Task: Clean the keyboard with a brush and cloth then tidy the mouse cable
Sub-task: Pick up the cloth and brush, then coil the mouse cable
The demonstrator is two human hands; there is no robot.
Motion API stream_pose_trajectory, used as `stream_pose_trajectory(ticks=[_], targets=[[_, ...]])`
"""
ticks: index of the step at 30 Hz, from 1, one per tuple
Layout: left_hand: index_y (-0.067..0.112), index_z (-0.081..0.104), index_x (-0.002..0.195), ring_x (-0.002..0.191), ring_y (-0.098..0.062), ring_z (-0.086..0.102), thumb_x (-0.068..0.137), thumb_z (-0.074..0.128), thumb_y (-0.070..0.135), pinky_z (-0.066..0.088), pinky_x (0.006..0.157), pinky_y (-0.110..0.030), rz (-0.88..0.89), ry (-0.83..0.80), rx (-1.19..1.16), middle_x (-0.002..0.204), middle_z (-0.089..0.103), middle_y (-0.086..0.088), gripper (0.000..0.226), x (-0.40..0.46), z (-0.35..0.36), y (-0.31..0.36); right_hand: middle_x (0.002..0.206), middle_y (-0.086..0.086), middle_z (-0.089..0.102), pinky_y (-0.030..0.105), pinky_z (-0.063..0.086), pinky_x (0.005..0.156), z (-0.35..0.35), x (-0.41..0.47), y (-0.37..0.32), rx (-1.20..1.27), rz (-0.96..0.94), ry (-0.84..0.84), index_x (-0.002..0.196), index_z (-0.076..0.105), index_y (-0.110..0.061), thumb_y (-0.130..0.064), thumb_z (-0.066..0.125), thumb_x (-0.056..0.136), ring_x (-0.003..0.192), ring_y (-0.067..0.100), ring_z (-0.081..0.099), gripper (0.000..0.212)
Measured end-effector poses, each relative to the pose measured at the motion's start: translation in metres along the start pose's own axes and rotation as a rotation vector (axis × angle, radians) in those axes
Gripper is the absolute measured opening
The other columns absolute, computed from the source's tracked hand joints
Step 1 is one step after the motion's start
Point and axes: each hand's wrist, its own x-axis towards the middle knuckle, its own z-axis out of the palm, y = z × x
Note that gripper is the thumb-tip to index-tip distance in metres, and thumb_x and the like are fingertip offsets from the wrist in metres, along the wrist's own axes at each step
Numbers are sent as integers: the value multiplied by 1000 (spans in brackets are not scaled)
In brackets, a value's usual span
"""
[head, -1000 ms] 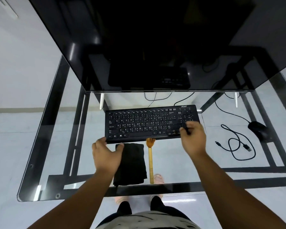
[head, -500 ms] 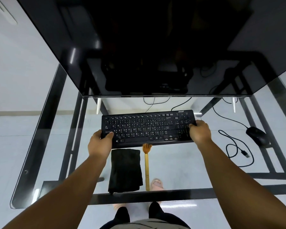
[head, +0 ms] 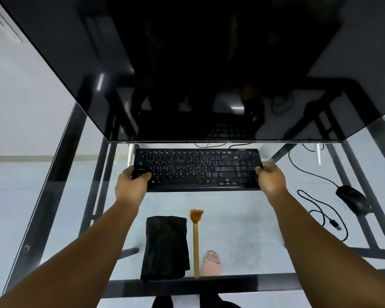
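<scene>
A black keyboard (head: pixel 198 168) lies across the glass desk just in front of the monitor. My left hand (head: pixel 132 184) grips its left end and my right hand (head: pixel 271 180) grips its right end. Nearer to me a folded black cloth (head: pixel 166 247) lies flat. Right beside it is a brush (head: pixel 196 238) with a wooden handle, its orange bristles pointing toward the keyboard. A black mouse (head: pixel 351 198) rests at the right, and its loose cable (head: pixel 320 210) loops over the glass and ends in a free plug.
A large dark monitor (head: pixel 187 67) overhangs the back of the glass desk (head: pixel 242 227). The desk's black metal frame and the pale floor show through the glass. A foot in a pink slipper (head: pixel 211 263) shows under the front edge.
Both hands took hold of the keyboard's ends and moved it away from me toward the monitor. A gap has opened between it and the cloth and brush.
</scene>
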Motion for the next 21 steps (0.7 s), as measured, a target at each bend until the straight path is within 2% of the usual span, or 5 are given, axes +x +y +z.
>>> stream_pose_trajectory(ticks=[3,9,15,18,21], targets=[[21,50,136,101,-16,47,91,62,19,35,87,-31,3,-10,-4,104,53,11,47,8,3,2,83,-1,64,38,47,87,2,9,-7,40,14,-21,81,61,-25,-13,52,94,92,27,62,19],[24,50,135,109,-18,52,87,66,23,37,89,-32,-4,-22,-10,129,55,4,51,30,9,-1,93,-2,65,30,44,86,8,24,-16,80,9,-42,98,60,-22,-13,54,95,96,22,61,11],[23,46,139,117,-20,54,84,68,24,39,93,-32,-22,-22,13,131,55,5,59,43,13,-4,99,-3,66,33,47,91,13,27,-18,66,5,-54,95,58,-26,-13,54,94,98,21,62,14],[22,55,117,108,-19,56,84,68,20,40,89,-32,-15,-30,36,118,60,6,36,47,14,-5,96,-2,65,30,44,84,12,22,-22,32,-12,-44,96,57,-24,-11,53,95,93,22,61,14],[26,58,120,109,-19,59,77,70,26,42,90,-32,9,-38,67,120,62,7,44,51,16,-7,94,1,62,33,46,83,11,16,-25,4,-38,-46,94,56,-22,-8,53,95,87,21,57,14]])
